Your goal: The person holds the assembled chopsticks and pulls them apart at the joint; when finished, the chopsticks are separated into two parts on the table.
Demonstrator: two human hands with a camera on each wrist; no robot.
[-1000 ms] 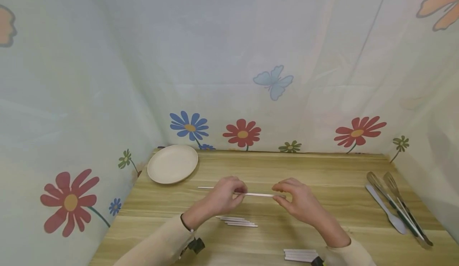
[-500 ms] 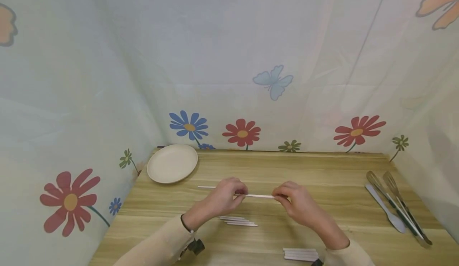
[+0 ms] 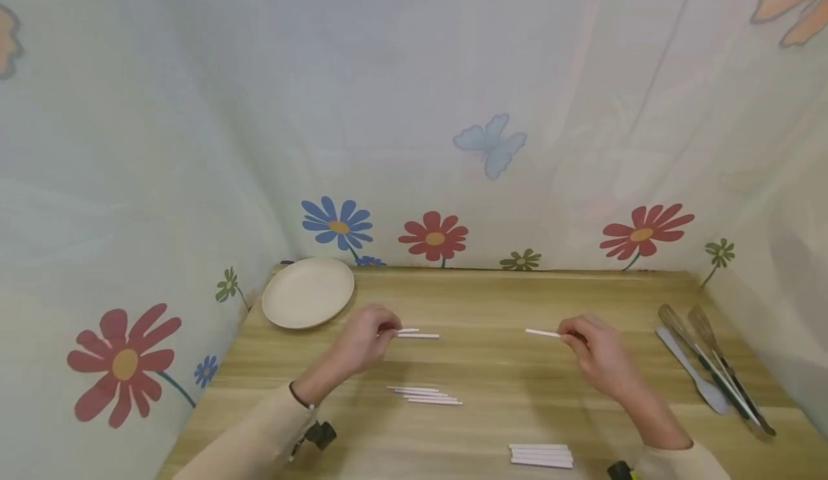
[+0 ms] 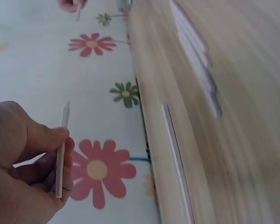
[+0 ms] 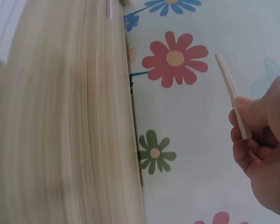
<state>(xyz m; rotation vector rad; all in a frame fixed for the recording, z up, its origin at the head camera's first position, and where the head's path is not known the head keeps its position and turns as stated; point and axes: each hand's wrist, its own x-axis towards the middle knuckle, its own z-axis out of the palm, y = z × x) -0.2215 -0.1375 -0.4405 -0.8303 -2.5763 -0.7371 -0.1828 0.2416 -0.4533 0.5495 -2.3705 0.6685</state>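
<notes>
My left hand (image 3: 364,336) pinches a short white stick (image 4: 62,154) between thumb and fingers; its upper end is narrower in the left wrist view. Another white stick (image 4: 177,161) lies on the table just beyond that hand. To the right, well apart, my right hand (image 3: 598,351) pinches a second short white stick (image 5: 232,95), which points to the left in the head view. Both hands are raised over the wooden table (image 3: 479,300).
Several white sticks (image 3: 427,396) lie staggered at centre, and another neat row of sticks (image 3: 542,457) lies nearer the front. A cream plate (image 3: 309,293) sits at the back left. At right lie a grey spoon (image 3: 711,396) and two long-handled utensils (image 3: 718,361). Flowered curtains (image 3: 401,106) enclose the table.
A single stick spanned both hands before; now the hands are apart, left hand moved left and right hand moved right, each holding a short piece.
</notes>
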